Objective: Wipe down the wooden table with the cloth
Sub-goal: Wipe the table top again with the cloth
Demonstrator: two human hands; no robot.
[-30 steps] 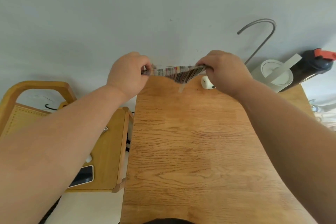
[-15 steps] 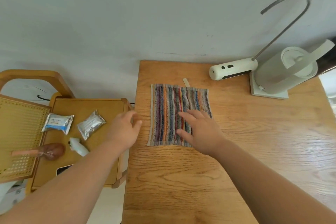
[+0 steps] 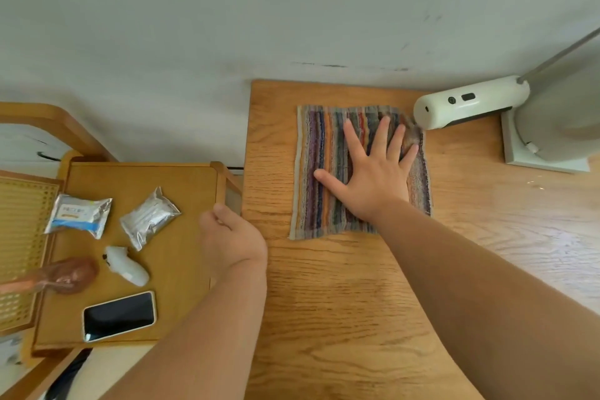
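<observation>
A striped multicolour cloth (image 3: pixel 319 172) lies spread flat on the wooden table (image 3: pixel 357 302), near its far left corner by the wall. My right hand (image 3: pixel 373 172) presses palm-down on the cloth's right half, fingers spread, gripping nothing. My left hand (image 3: pixel 232 237) hovers at the table's left edge, fingers loosely curled and empty, partly over the side tray.
A white tube-shaped device (image 3: pixel 467 101) touches the cloth's far right corner, joined to a pale stand (image 3: pixel 545 140). On the lower wooden side tray (image 3: pixel 181 269) to the left lie two foil packets, a white gadget (image 3: pixel 126 265), a phone (image 3: pixel 118 315) and a brown utensil (image 3: pixel 65 274).
The cloth, held stretched between both hands a second ago, now lies flat. My right hand slid further onto it and toward the wall. My left hand let go and drew back left.
</observation>
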